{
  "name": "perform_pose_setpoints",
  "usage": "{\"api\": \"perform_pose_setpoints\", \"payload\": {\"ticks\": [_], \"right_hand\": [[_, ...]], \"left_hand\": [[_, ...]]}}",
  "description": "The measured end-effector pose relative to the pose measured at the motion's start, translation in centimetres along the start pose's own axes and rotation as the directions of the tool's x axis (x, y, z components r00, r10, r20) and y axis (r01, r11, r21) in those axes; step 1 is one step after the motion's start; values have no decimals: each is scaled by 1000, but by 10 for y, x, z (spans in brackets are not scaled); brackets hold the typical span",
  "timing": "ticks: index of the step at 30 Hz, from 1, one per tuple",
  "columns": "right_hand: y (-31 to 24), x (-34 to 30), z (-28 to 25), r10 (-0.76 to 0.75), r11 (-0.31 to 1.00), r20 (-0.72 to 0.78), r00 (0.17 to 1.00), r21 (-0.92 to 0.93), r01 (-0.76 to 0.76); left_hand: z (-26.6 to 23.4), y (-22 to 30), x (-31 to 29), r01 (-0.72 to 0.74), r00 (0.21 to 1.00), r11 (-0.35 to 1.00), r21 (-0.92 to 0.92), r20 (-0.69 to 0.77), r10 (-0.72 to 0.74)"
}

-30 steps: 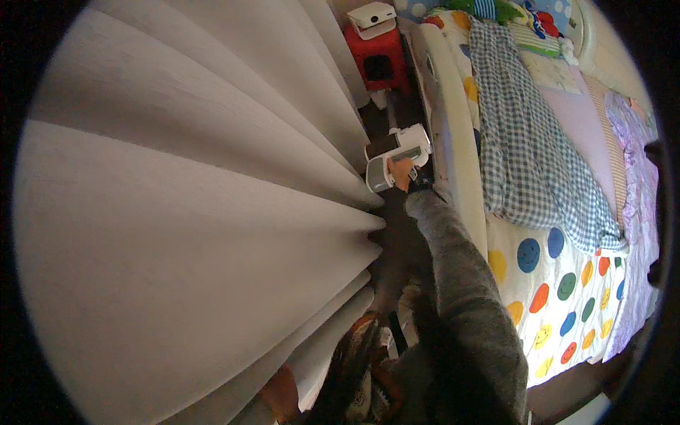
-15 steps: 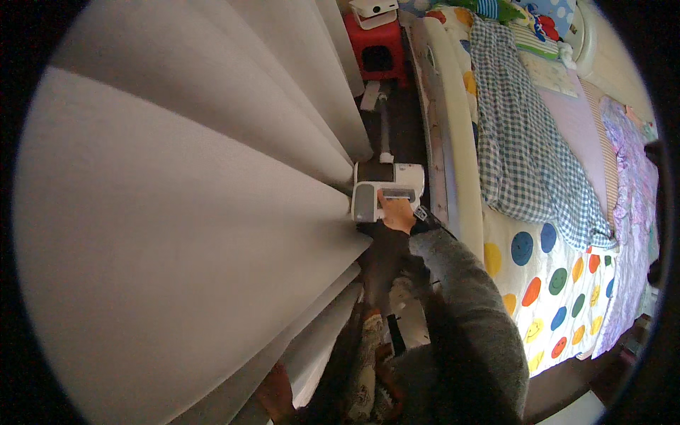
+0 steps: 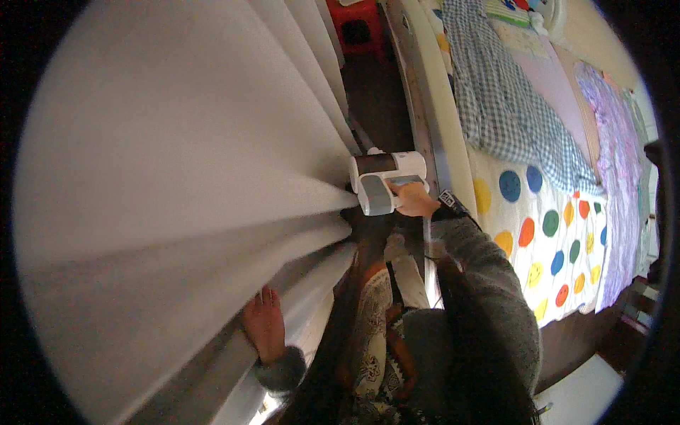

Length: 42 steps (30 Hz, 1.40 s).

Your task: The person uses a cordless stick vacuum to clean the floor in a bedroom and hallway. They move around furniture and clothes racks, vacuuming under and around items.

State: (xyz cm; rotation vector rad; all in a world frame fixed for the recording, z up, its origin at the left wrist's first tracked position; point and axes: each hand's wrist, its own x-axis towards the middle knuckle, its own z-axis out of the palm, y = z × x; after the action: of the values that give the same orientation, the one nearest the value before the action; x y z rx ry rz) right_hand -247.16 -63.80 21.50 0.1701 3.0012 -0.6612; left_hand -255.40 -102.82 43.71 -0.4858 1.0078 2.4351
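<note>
My right hand (image 3: 414, 199) is wrapped round the handle of a white and grey cordless vacuum cleaner (image 3: 377, 195). The cleaner's dark, see-through bin faces away from me, and its tube slants off to the left, with the far end hidden behind the curtain. A pale, floor-length curtain (image 3: 177, 163) fills the left side in deep folds. Against its lower folds rests my left hand (image 3: 265, 326), fingers stretched out and holding nothing.
A bed (image 3: 432, 92) runs along the right, with a smiley-patterned sheet (image 3: 549, 223), a checked cover (image 3: 489, 92) and purple bedding (image 3: 609, 142). A red stool (image 3: 356, 28) stands at the far end of the narrow dark floor strip (image 3: 379, 106).
My left hand has come further into view, pushing the curtain outward to the left. The cleaner's tube has swung left under the curtain, and the view has shifted back from the stool.
</note>
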Motion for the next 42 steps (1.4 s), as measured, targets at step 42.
{"api": "perform_pose_setpoints", "payload": {"ticks": [42], "right_hand": [[-369,-459,207,943,329,-304,134,908,-260]], "left_hand": [[-142,-28,-207,178,893,901,395,321,-317]]}}
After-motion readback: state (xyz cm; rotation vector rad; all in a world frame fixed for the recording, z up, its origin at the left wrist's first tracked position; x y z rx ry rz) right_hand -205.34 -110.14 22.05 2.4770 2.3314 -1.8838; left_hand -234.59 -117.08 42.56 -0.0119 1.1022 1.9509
